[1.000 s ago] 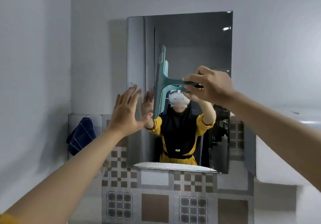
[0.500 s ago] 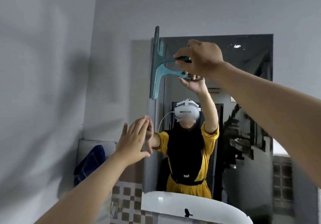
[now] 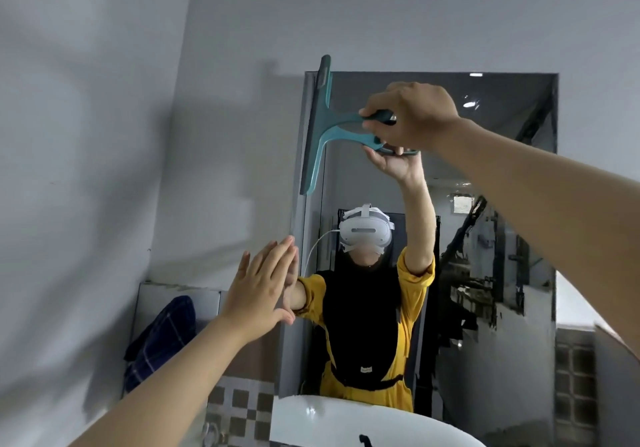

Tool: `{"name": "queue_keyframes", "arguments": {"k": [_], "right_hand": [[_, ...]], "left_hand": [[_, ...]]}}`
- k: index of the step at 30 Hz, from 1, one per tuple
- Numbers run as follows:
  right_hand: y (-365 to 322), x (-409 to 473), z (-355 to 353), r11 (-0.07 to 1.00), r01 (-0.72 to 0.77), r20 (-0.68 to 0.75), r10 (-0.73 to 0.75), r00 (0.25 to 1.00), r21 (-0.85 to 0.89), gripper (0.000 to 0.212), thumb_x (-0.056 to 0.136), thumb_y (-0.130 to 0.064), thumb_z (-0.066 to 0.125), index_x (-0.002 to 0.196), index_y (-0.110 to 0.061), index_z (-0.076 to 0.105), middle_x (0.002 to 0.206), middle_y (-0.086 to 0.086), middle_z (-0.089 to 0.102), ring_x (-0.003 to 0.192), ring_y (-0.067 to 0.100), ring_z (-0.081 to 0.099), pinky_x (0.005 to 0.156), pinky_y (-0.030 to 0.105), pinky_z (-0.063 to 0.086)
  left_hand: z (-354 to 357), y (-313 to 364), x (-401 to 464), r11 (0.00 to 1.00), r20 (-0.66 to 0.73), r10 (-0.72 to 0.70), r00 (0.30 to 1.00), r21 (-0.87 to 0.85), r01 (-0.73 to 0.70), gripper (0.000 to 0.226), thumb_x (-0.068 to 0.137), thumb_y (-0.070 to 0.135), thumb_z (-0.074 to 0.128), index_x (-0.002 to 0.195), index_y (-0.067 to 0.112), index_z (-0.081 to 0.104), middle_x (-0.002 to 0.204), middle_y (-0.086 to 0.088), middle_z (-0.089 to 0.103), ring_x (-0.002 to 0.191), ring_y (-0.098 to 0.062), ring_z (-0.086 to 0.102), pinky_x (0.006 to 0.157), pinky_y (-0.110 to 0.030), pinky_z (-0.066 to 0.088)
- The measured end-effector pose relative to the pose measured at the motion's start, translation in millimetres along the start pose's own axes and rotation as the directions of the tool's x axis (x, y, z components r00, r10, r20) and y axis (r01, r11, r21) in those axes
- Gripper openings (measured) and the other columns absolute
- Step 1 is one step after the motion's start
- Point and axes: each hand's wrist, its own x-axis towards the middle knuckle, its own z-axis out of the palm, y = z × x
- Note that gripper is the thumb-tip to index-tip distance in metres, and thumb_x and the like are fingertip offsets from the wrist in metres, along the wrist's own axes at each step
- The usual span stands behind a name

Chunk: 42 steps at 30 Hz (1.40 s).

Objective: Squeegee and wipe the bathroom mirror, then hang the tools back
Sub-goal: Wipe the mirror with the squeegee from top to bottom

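The rectangular mirror (image 3: 485, 204) hangs on the grey wall ahead. My right hand (image 3: 412, 117) grips the handle of a teal squeegee (image 3: 320, 124). Its blade stands upright along the mirror's upper left edge, its top end poking above the mirror's top. My left hand (image 3: 259, 290) is flat with fingers spread, its fingertips at the mirror's left edge lower down; it holds nothing. The mirror reflects a person in a yellow top with a headset.
A dark blue checked cloth (image 3: 161, 339) hangs on the wall at lower left, beside a checked tile band (image 3: 239, 408). A white basin rim (image 3: 346, 422) shows in the mirror's bottom. Grey walls (image 3: 104, 134) close in on the left.
My right hand raised the squeegee from the mirror's middle to its upper left edge. The view tilted upward. My left hand stayed flat at the left edge.
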Motion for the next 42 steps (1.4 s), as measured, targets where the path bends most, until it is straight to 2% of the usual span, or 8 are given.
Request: {"name": "queue_keyframes", "arguments": {"k": [8,15,21,27,33,37,40,42], "right_hand": [[10.3,1.1,-15.6,0.997,0.060,0.046,-0.058,0.997,-0.045,0.024,0.089,-0.042,0.058,0.108,-0.031,0.068,0.097,-0.002,0.067,0.090,0.024,0.061,0.065,0.028,0.036],[32.5,-15.1,-23.1,0.999,0.033,0.047,-0.031,0.998,-0.043,0.025,0.087,-0.043,0.060,0.109,-0.032,0.068,0.092,-0.001,0.067,0.075,0.015,0.050,0.063,0.028,0.037],[59.2,-44.3,-32.9,0.998,-0.039,0.048,0.042,0.998,-0.052,0.026,0.086,-0.044,0.061,0.109,-0.034,0.067,0.094,-0.001,0.066,0.080,0.020,0.057,0.064,0.028,0.036],[93.7,-83.6,-51.4,0.986,-0.150,0.055,0.155,0.986,-0.078,0.026,0.084,-0.045,0.062,0.107,-0.036,0.068,0.098,-0.002,0.068,0.091,0.025,0.061,0.067,0.032,0.045],[124.7,-121.5,-71.2,0.965,-0.248,0.026,0.250,0.968,-0.083,0.021,0.085,-0.039,0.064,0.105,-0.033,0.069,0.100,-0.002,0.071,0.091,0.027,0.063,0.066,0.030,0.040],[147.8,-149.0,-81.3,0.931,-0.360,-0.013,0.359,0.933,-0.069,0.020,0.085,-0.041,0.064,0.102,-0.033,0.069,0.098,0.001,0.072,0.092,0.032,0.062,0.069,0.033,0.044],[156.8,-168.4,-83.5,0.902,-0.430,-0.022,0.429,0.903,-0.047,0.017,0.087,-0.042,0.060,0.098,-0.033,0.068,0.090,0.000,0.071,0.082,0.028,0.058,0.067,0.031,0.042],[154.2,-177.4,-82.2,0.880,-0.474,-0.033,0.473,0.881,-0.034,0.017,0.088,-0.041,0.058,0.098,-0.032,0.067,0.087,0.001,0.070,0.077,0.025,0.052,0.065,0.030,0.039]], "left_hand": [[-1.9,3.6,-2.8,1.000,-0.013,-0.010,1.000,0.019,0.010,0.120,0.054,0.072,0.062,0.146,0.011,0.015,0.155,-0.008,0.018,0.137,-0.034,0.027,0.104,-0.055,0.025],[-2.4,5.3,-2.6,0.997,-0.001,-0.046,0.999,0.061,0.046,0.115,0.052,0.075,0.046,0.143,0.007,0.026,0.152,-0.010,0.026,0.133,-0.035,0.034,0.102,-0.054,0.024],[-4.4,8.0,-3.1,0.997,0.023,-0.058,0.998,0.056,0.057,0.130,0.042,0.070,0.073,0.144,0.009,0.022,0.153,-0.009,0.024,0.133,-0.034,0.034,0.103,-0.055,0.027],[-11.2,16.1,-3.9,0.996,0.039,-0.089,0.995,0.033,0.088,0.123,0.051,0.059,0.077,0.146,0.009,0.017,0.156,-0.007,0.011,0.139,-0.035,0.022,0.108,-0.053,0.012],[-13.2,21.8,-2.1,0.990,0.054,-0.133,0.990,0.049,0.130,0.128,0.030,0.051,0.088,0.137,0.002,0.039,0.147,-0.015,0.036,0.124,-0.042,0.045,0.098,-0.060,0.033],[-18.0,27.3,-2.6,0.984,0.063,-0.173,0.983,0.044,0.170,0.128,0.043,0.047,0.087,0.144,0.006,0.021,0.154,-0.009,0.017,0.134,-0.037,0.031,0.106,-0.058,0.024],[-22.5,36.8,-4.0,0.981,0.058,-0.191,0.980,0.049,0.188,0.119,0.064,0.049,0.075,0.146,0.010,-0.003,0.156,-0.003,-0.010,0.143,-0.030,0.009,0.113,-0.050,0.008],[-26.2,41.4,-3.5,0.972,0.077,-0.218,0.973,0.109,0.209,0.116,0.070,0.052,0.069,0.146,0.011,-0.008,0.155,-0.002,-0.019,0.143,-0.026,0.002,0.114,-0.047,0.005]]}}
